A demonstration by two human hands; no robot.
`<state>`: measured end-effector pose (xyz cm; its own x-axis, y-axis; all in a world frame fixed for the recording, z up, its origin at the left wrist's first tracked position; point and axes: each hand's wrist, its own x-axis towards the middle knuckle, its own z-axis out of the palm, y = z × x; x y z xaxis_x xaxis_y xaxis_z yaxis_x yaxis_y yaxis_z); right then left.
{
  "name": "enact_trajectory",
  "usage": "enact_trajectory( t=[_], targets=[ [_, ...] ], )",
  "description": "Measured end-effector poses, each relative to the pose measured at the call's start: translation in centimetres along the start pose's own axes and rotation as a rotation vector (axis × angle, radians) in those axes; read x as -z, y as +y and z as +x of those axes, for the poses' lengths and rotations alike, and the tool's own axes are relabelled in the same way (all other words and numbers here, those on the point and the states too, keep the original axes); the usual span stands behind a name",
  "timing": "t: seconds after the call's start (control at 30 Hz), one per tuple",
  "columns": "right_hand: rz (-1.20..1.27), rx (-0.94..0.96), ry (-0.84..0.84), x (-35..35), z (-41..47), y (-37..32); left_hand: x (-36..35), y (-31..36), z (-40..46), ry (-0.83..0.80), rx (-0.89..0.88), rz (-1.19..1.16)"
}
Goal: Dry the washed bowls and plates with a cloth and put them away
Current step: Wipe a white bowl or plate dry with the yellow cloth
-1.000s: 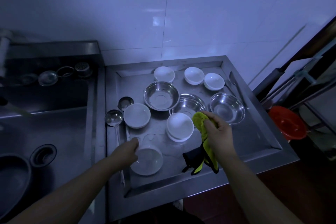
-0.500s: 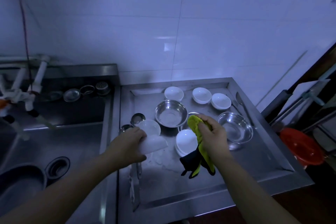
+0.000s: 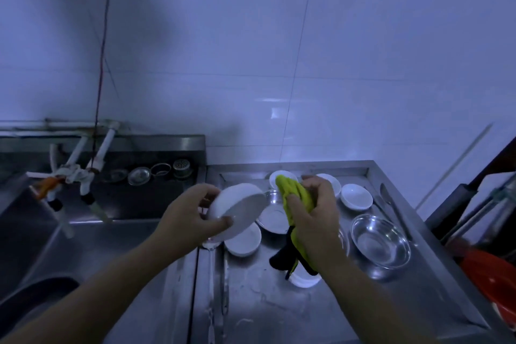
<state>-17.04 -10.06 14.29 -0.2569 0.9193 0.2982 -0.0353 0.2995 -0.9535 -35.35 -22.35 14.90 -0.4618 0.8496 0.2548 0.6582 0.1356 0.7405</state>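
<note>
My left hand (image 3: 190,218) grips a white bowl (image 3: 237,209) by its rim, lifted above the steel drainboard (image 3: 349,310) and tilted with its opening toward the right. My right hand (image 3: 315,212) grips a bunched yellow-green and black cloth (image 3: 296,201) just right of the bowl, not touching it. Below on the drainboard sit more white bowls (image 3: 356,196), one near the left edge (image 3: 244,241), and steel bowls (image 3: 379,243), one partly hidden behind my hands (image 3: 272,218).
A deep sink (image 3: 92,246) lies to the left with taps (image 3: 83,173) and strainers (image 3: 139,175) on its back ledge. A spoon (image 3: 391,204) lies at the drainboard's right edge. A red basin (image 3: 491,276) and poles stand at far right. A tiled wall rises behind.
My left hand lifted the white bowl off the drainboard and tipped it toward the cloth. My right hand rose with the cloth beside it. The camera tilted upward.
</note>
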Motion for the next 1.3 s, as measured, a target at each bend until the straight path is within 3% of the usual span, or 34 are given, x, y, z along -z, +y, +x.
enact_trajectory(
  t=[0.13, 0.2, 0.3, 0.37, 0.47, 0.57, 0.63, 0.77, 1.03, 1.17, 1.23, 1.3],
  targets=[
    [-0.189, 0.528, -0.030, -2.0, -0.3, -1.2, -0.3, 1.6, 0.4, 0.110, 0.206, -0.448],
    [-0.266, 0.682, -0.098, -3.1, -0.1, -1.9, -0.5, 2.9, 0.7, 0.132, 0.269, -0.624],
    [-0.580, 0.856, -0.068, -4.4, 0.6, -2.6, -0.8, 4.2, 0.9, 0.165, 0.236, -0.586],
    [-0.771, 0.887, 0.042, -4.7, 1.3, -3.2, -0.7, 4.8, 0.9, 0.190, 0.175, -0.537],
    [-0.773, 0.893, 0.035, -5.0, 1.8, -4.3, -0.4, 5.6, 1.1, 0.147, 0.142, -0.557],
    [-0.623, 0.866, -0.071, -5.3, 2.1, -5.8, 0.0, 6.4, 1.5, 0.129, 0.124, -0.584],
    [-0.597, 0.875, -0.228, -5.3, 2.0, -6.7, 0.6, 6.9, 2.0, 0.152, 0.095, -0.592],
    [-0.703, 0.953, -0.444, -4.9, 1.4, -7.1, 1.9, 7.2, 3.0, 0.195, 0.050, -0.623],
    [-1.078, 1.327, -0.559, 0.4, 4.0, -7.0, 2.0, 8.0, 3.4, 0.128, -0.026, -0.498],
    [-1.150, 1.184, -0.590, 1.0, 5.2, -7.7, 1.7, 8.0, 4.0, 0.124, 0.046, -0.556],
    [-0.945, 0.979, -0.580, 0.8, 5.1, -7.5, 1.4, 7.9, 3.9, 0.130, 0.086, -0.588],
    [-0.679, 0.705, -0.461, 0.8, 5.3, -7.0, 0.9, 7.7, 3.7, 0.130, 0.110, -0.577]
  ],
)
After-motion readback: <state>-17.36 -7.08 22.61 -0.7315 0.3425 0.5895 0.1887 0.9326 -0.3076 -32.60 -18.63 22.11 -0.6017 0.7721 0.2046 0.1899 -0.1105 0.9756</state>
